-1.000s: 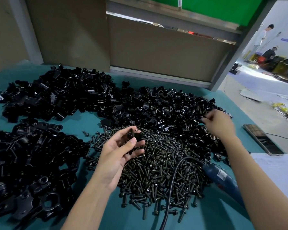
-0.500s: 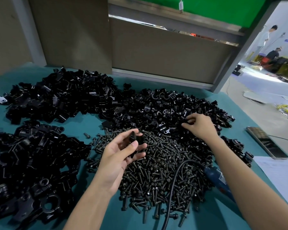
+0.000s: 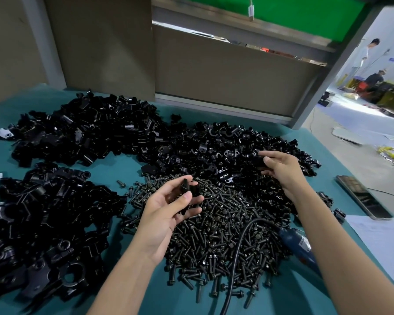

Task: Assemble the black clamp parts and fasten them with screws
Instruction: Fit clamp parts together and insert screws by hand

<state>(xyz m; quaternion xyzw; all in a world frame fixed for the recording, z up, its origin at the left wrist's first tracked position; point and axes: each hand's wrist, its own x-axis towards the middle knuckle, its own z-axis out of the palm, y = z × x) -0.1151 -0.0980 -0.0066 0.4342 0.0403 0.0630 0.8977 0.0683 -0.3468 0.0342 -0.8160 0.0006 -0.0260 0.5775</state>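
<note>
1. Resting palm-up over the middle of the teal tabletop (image 3: 123, 164), the left hand (image 3: 168, 208) grasps a black clamp part (image 3: 187, 189) between its thumb and curled fingers, just above the screws.
2. The right hand (image 3: 280, 169) is stretched toward the far right. Its thumb and fingers pinch a second clamp piece (image 3: 257, 159) at the surface of the middle heap (image 3: 214, 151) of black clamp parts.
3. The screw pile (image 3: 225, 235) spreads under both hands, from the middle of the tabletop toward the near edge, and its far side touches the middle heap.
4. A loose screw (image 3: 121, 183) lies apart, just left of the pile.
5. A far-left heap (image 3: 82, 133) of black parts sits toward the far left corner and joins the middle heap.
6. A near-left heap (image 3: 43, 223) of larger black parts runs along the left edge toward the near corner.
7. A blue power tool (image 3: 296, 242) lies at the right rim of the screw pile, partly under the right forearm. Its black cable (image 3: 234, 258) arches over the screws to the near edge.
8. A phone (image 3: 359, 196) lies near the right edge, with a paper sheet (image 3: 382, 242) just nearer than it.
</note>
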